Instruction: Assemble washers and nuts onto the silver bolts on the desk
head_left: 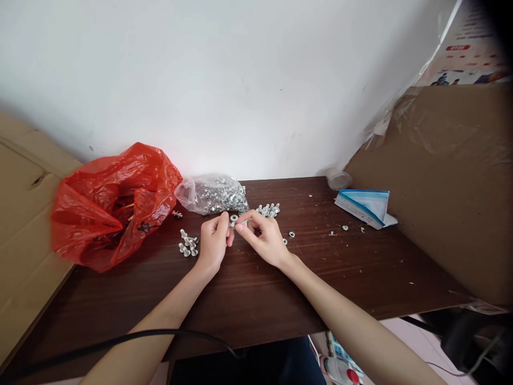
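My left hand [214,243] is closed, thumb and fingers pinching one end of a small silvery bolt [233,225]. From the other side, the fingertips of my right hand [265,238] pinch at the same bolt, which they mostly cover. A flat washer [234,218] shows just behind the fingertips. Left of my left hand stands a small group of bolts [188,244]. Beyond my right hand is another cluster of bolts [268,209], partly hidden by the hand. Loose nuts [292,235] lie to its right.
A clear plastic bag of small metal hardware [222,195] lies by the wall. At left sits an open red plastic bag [116,208]. A blue-and-white packet [364,207] rests at right, near a cardboard box [444,187]. A black cable [160,332] crosses the front.
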### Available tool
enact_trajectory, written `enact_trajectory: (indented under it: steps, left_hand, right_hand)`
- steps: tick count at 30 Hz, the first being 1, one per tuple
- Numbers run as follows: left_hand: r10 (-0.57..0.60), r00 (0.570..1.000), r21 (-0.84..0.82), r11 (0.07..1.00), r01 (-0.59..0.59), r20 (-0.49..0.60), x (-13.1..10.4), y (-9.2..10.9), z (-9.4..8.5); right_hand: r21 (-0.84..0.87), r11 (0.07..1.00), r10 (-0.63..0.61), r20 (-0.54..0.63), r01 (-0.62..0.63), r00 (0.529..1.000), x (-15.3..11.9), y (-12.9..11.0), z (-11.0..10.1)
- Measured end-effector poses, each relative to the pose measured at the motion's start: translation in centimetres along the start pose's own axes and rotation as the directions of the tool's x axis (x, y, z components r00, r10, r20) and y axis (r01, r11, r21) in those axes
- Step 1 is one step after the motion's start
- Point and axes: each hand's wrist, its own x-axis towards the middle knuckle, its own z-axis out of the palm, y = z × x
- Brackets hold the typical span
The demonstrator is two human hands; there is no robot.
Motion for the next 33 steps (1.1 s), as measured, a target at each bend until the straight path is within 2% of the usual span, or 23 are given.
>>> enact_trajectory:
  steps: [3,5,8,13,18,28,33]
  left_hand:
    - [0.064,0.997,0.057,0.996,-0.066,0.043,-0.05,-0.27,-0.07]
    - [0.077,0.996,0.070,0.994,-0.081,0.055,-0.03,-0.50,-0.10]
    - [0.078,0.996,0.073,0.994,-0.082,0.048,0.05,-0.75,-0.13]
    - [0.054,0.998,0.071,0.996,-0.057,0.036,0.20,-0.71,-0.25]
    - [0.063,0.997,0.060,0.996,-0.065,0.041,0.15,-0.62,-0.22]
    - [0.057,0.998,0.081,0.995,-0.061,0.041,0.13,-0.53,-0.23]
    - [0.049,0.990,0.140,0.988,-0.068,0.136,0.09,-0.92,-0.05]
  right_hand:
    - [-0.037,0.999,0.026,0.094,-0.023,0.995,0.08,-0.01,-0.05]
    - [-0.041,0.999,0.028,0.112,-0.023,0.993,0.10,-0.04,-0.26]
    - [-0.038,0.999,0.005,0.111,-0.001,0.994,0.13,-0.08,-0.64]
    - [-0.083,0.996,0.029,0.198,-0.012,0.980,0.22,-0.11,-0.68]
    - [-0.125,0.992,0.059,0.200,-0.034,0.978,0.30,0.00,-0.53]
    - [-0.184,0.983,0.035,0.245,0.011,0.969,0.27,-0.12,-0.69]
    - [-0.203,0.979,0.038,0.270,0.018,0.962,0.16,0.02,-0.23]
